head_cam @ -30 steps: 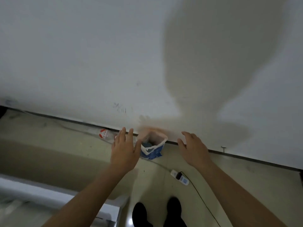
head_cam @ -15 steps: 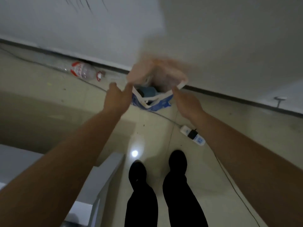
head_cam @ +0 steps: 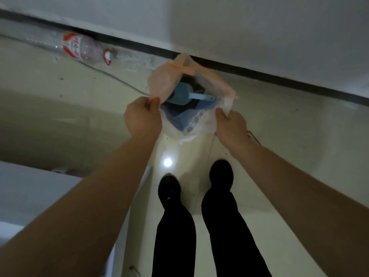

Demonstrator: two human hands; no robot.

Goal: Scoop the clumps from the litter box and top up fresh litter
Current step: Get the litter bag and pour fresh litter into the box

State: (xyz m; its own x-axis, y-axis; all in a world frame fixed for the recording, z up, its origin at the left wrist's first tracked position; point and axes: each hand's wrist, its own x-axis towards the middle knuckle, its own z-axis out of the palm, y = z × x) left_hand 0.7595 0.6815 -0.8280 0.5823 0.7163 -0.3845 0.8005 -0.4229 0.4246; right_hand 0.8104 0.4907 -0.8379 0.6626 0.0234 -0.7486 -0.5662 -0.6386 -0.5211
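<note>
A thin pale orange plastic bag (head_cam: 165, 80) stands on the floor against the wall, its mouth pulled wide. Inside lies a light blue litter scoop (head_cam: 180, 94) on top of a blue and white litter sack (head_cam: 194, 121). My left hand (head_cam: 142, 118) pinches the bag's left edge. My right hand (head_cam: 231, 124) pinches its right edge. The litter box itself is out of sight.
An empty clear bottle with a red label (head_cam: 79, 47) lies by the dark baseboard (head_cam: 279, 78) at the left, with a thin cable (head_cam: 111, 75) running past it. A white furniture edge (head_cam: 36, 188) fills the lower left. My two black shoes (head_cam: 220, 172) stand just behind the bag.
Both hands reached down to the bag, gripped its two edges and spread the mouth apart. The view tilted lower, so the scoop inside now shows.
</note>
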